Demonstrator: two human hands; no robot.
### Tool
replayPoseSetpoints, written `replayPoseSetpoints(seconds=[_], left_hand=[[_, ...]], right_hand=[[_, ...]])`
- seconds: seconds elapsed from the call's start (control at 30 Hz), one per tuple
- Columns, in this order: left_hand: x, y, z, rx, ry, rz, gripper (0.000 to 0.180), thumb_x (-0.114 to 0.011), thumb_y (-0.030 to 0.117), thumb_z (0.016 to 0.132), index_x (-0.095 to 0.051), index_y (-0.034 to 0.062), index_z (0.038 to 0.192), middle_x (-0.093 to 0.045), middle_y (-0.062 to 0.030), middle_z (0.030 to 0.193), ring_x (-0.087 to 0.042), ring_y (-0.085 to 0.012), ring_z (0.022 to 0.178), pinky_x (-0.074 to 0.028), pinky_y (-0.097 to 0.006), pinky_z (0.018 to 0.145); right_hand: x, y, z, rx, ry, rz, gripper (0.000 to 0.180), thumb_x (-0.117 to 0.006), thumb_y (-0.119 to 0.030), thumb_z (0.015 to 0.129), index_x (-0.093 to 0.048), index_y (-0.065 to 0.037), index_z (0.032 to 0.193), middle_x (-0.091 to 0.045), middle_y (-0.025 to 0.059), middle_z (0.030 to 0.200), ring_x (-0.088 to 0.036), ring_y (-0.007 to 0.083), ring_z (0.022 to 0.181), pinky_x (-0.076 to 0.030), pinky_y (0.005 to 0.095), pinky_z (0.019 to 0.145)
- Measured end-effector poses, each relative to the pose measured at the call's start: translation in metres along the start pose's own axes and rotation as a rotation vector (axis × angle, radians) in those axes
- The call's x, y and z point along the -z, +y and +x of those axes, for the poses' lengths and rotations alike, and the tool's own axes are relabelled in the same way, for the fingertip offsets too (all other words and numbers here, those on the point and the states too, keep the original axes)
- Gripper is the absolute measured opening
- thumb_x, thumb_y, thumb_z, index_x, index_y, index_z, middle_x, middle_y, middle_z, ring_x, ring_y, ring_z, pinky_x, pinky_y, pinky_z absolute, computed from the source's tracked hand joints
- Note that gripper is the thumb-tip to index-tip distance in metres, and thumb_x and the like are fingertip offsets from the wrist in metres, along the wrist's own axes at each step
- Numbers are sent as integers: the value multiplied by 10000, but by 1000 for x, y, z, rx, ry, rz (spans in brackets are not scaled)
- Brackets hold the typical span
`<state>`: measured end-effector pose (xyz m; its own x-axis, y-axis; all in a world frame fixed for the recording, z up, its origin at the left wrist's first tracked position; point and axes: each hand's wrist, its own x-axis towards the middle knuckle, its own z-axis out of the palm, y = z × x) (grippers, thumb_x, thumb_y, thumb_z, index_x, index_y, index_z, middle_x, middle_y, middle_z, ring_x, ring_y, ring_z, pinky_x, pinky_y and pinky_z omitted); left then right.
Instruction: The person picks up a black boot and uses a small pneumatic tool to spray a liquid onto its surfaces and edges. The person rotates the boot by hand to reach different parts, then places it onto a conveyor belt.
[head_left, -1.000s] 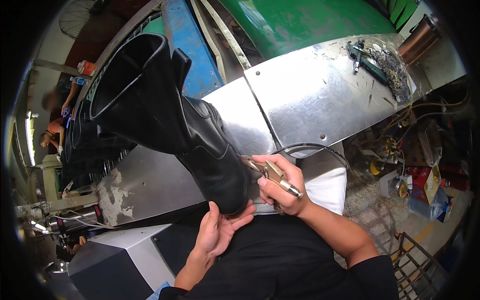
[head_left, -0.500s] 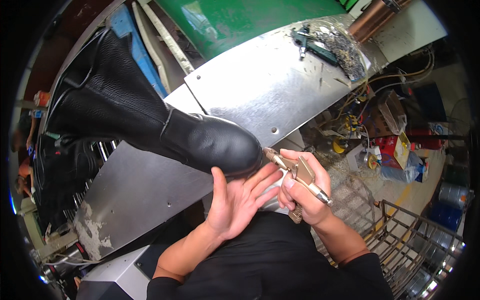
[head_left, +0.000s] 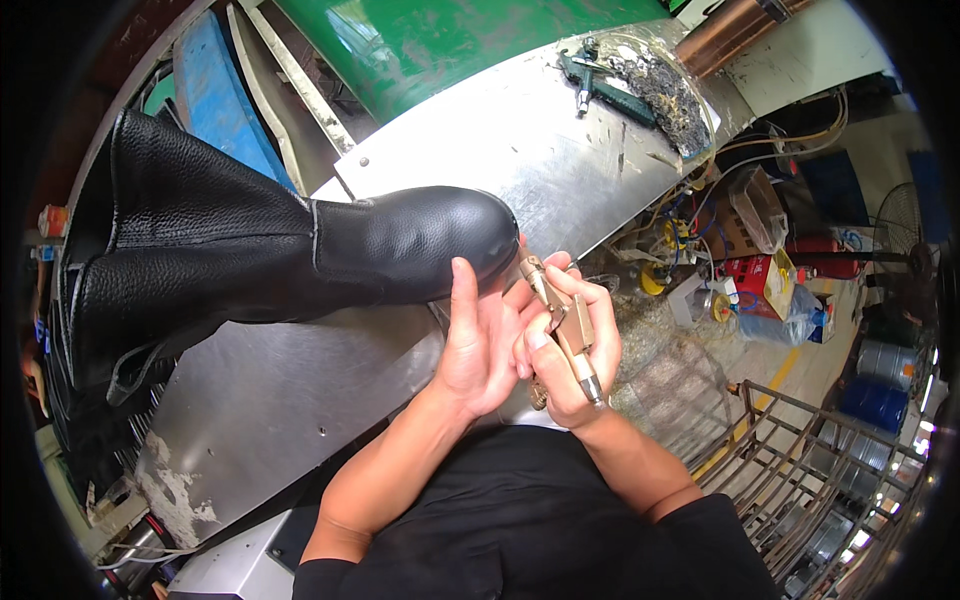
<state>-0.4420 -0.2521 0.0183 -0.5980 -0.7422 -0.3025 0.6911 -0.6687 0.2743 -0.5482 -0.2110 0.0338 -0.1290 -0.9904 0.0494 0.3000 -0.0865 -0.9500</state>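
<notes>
A black leather boot (head_left: 410, 240) lies on its side, its toe toward me and to the right, its shaft stretching left. My left hand (head_left: 476, 350) is open below the toe, palm up, thumb against the boot's near side. Its fingers reach toward the toe's underside and are partly hidden there and by my other hand. My right hand (head_left: 580, 350) is closed around a bronze-coloured spray gun (head_left: 568, 322). The gun's nozzle points at the edge of the toe, very close to it. Whether the nozzle touches the boot I cannot tell.
Beneath the boot is a metal worktable (head_left: 290, 375). A dark green spray gun (head_left: 610, 95) lies at its far end by grimy residue. A green panel (head_left: 450, 50) stands behind. On the right are a wire cage cart (head_left: 800, 480), hoses and a red box (head_left: 752, 280).
The boot has turned, its toe swinging away from me and its shaft toward me. My right hand has moved left with the spray gun, closer to my left hand.
</notes>
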Motion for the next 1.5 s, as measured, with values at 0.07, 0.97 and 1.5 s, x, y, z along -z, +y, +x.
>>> replayPoseSetpoints(seconds=[0.07, 0.97, 1.5], left_hand=[[1, 5, -2, -1, -1, 102, 911, -407, 755, 859, -288, 86, 1466, -386, -166, 1465, -396, -298, 1345, -373, -430, 1084], [63, 111, -181, -1298, 554, 1090, 383, -636, 58, 920, -443, -17, 1243, -582, -146, 1228, -617, -229, 1077, -532, -355, 940], [63, 109, -175, -1347, 709, 1123, 488, -661, 120, 900, -410, 4, 1302, -546, -149, 1273, -585, -256, 1125, -494, -365, 981]], right_hand=[[-3, 1, 0, 14, -15, 8, 486, -505, 53, 845, -372, 59, 1312, -586, 85, 858, -572, 112, 666, -499, 268, 633], [21, -7, 92, -321, -32, 450, 397, -502, -83, 876, -460, 67, 1242, -548, 110, 696, -565, 199, 551, -526, 380, 555], [10, 8, 51, -155, -66, 229, 318, -518, -13, 865, -490, 48, 1176, -578, 49, 652, -537, 106, 522, -448, 257, 505]])
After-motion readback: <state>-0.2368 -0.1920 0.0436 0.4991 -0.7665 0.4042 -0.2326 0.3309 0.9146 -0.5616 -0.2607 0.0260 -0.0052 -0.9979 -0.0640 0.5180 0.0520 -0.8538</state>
